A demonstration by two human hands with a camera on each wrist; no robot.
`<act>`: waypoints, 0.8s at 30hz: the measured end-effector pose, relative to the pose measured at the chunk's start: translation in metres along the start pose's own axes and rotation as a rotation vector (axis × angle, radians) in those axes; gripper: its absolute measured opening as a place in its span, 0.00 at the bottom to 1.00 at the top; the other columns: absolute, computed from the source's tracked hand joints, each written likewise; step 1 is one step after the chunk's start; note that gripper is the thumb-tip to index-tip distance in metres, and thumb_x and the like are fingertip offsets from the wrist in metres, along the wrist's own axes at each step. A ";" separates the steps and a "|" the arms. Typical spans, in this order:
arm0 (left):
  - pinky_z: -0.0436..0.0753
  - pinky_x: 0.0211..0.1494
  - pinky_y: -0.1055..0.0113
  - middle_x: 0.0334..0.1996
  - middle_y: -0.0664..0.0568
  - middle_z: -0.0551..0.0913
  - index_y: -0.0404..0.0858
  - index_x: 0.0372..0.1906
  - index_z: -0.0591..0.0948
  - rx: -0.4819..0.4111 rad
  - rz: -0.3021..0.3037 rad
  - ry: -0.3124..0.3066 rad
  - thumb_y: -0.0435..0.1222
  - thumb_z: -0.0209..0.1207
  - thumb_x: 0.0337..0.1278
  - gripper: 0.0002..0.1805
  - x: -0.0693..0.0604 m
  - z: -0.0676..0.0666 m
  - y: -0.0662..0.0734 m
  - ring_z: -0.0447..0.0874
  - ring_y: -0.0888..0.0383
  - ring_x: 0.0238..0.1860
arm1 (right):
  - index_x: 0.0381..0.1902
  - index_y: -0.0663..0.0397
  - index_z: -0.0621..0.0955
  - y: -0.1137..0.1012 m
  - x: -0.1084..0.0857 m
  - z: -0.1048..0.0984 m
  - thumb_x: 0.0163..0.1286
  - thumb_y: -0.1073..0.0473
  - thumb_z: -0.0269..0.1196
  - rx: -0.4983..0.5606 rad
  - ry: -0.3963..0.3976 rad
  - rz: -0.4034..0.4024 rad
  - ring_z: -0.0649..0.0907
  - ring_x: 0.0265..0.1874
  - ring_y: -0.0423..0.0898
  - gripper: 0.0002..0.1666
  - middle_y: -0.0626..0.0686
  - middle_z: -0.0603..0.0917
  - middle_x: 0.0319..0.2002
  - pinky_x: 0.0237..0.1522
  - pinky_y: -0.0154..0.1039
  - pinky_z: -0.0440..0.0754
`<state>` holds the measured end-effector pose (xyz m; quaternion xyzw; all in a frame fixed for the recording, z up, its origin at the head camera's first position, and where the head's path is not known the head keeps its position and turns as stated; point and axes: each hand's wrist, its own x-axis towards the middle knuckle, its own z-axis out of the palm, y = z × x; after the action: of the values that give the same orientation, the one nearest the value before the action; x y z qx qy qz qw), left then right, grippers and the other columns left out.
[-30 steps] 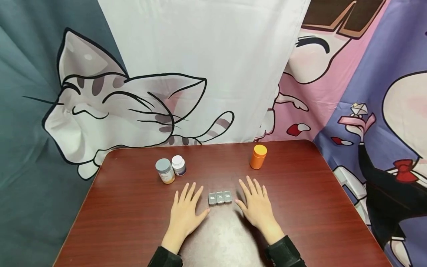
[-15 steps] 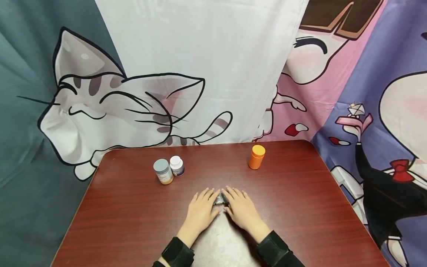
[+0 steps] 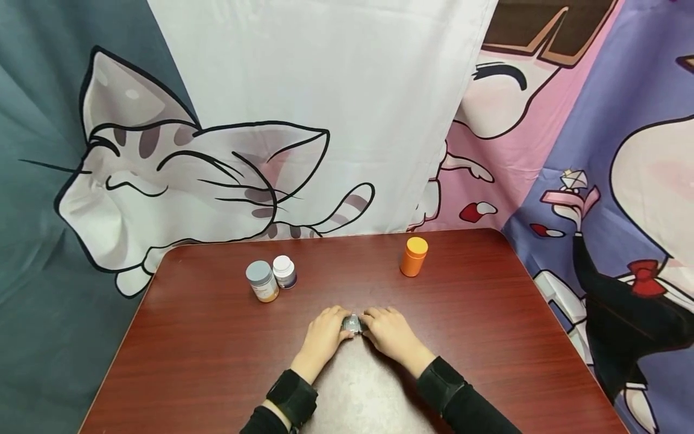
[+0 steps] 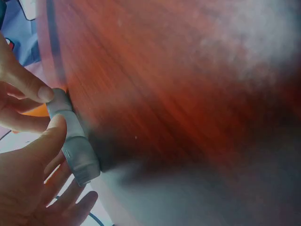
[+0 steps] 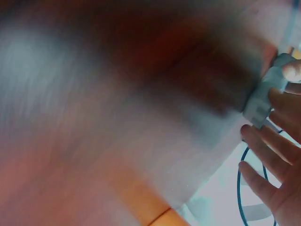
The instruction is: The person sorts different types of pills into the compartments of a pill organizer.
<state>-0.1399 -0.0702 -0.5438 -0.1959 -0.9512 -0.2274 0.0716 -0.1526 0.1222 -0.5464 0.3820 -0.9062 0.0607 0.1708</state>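
A small grey pill organizer with three lidded compartments is at the middle of the table, between the two hands. My left hand holds its left end, thumb on the near side and fingers beyond. At the right end my right hand grips it likewise. In the left wrist view the row of compartments of the pill organizer shows, with thumbs against its side. The right wrist view is blurred, but the organizer appears at its right edge by the fingers. Its ends are partly hidden by the hands in the head view.
A bottle with a grey lid and a white-capped bottle stand close together at the back left of the brown table. Toward the back right stands an orange bottle. A printed curtain hangs behind the table.
Both hands have come inward from lying spread on either side of the pill organizer. Their fingers have curled and now grip its two ends. The bottles stay in place.
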 end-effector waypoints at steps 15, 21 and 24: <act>0.82 0.44 0.53 0.40 0.52 0.85 0.38 0.45 0.86 -0.090 -0.018 -0.018 0.42 0.76 0.41 0.22 0.005 0.001 -0.008 0.84 0.51 0.44 | 0.44 0.51 0.86 0.016 0.014 -0.012 0.67 0.56 0.64 -0.039 -0.153 -0.167 0.85 0.34 0.43 0.10 0.47 0.86 0.38 0.34 0.41 0.83; 0.83 0.43 0.53 0.40 0.53 0.85 0.39 0.45 0.87 -0.084 -0.028 0.001 0.42 0.76 0.41 0.22 0.005 0.002 -0.010 0.84 0.51 0.44 | 0.45 0.50 0.87 0.026 0.030 -0.018 0.74 0.56 0.59 0.225 -0.275 0.077 0.86 0.37 0.48 0.11 0.48 0.88 0.39 0.37 0.47 0.84; 0.82 0.45 0.53 0.41 0.52 0.85 0.39 0.46 0.87 -0.092 -0.016 0.003 0.41 0.75 0.41 0.22 0.005 0.005 -0.009 0.83 0.51 0.45 | 0.43 0.51 0.87 0.031 0.037 -0.016 0.74 0.57 0.60 0.282 -0.265 0.188 0.86 0.37 0.49 0.10 0.49 0.88 0.37 0.38 0.49 0.84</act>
<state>-0.1482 -0.0740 -0.5505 -0.1910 -0.9412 -0.2718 0.0623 -0.1952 0.1229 -0.5178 0.3205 -0.9349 0.1517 -0.0112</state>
